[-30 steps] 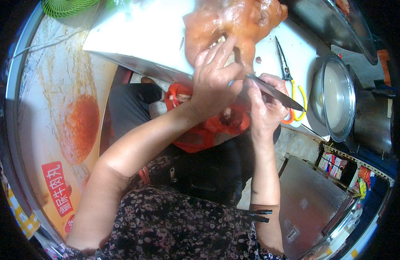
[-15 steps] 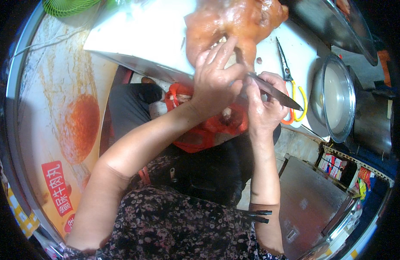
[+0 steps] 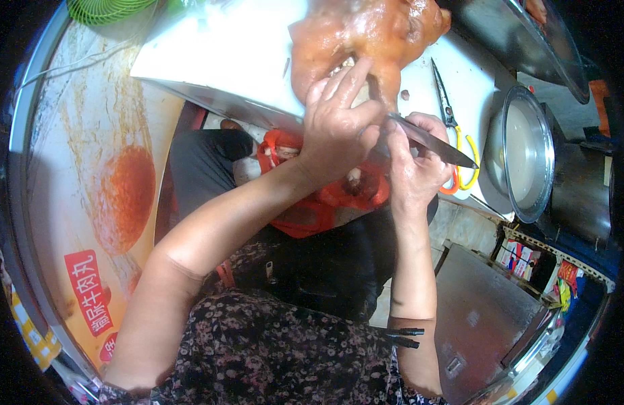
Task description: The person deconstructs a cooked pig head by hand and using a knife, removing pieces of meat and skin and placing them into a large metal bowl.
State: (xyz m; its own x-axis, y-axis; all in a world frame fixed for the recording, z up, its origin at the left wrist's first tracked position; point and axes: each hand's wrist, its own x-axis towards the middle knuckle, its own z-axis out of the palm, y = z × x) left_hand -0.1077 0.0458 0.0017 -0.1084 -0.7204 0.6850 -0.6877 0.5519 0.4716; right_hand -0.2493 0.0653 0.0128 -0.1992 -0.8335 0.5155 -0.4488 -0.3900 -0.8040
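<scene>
A large glossy orange-brown piece of skin-on meat (image 3: 366,34), shaped like a pig's head, lies on the white board. My left hand (image 3: 339,108) grips its near edge, with fingers stretched beside an opening where pale bits show. The thumb side is partly hidden. Just to the right, my right hand (image 3: 417,152) is closed on a knife (image 3: 437,147), its dark blade pointing right and slightly toward me. The knife's handle is hidden by the hand. The blade's tip is apart from the meat.
Scissors (image 3: 447,111) with yellow and orange handles lie right of the meat on the white board (image 3: 217,57). A metal basin (image 3: 528,158) of cloudy liquid stands farther right. Below my hands is a red bag (image 3: 305,212). A green basket (image 3: 102,10) sits far left.
The knife tip has shifted slightly to the right as my right hand moves a little. My left hand and the meat stay almost in place.
</scene>
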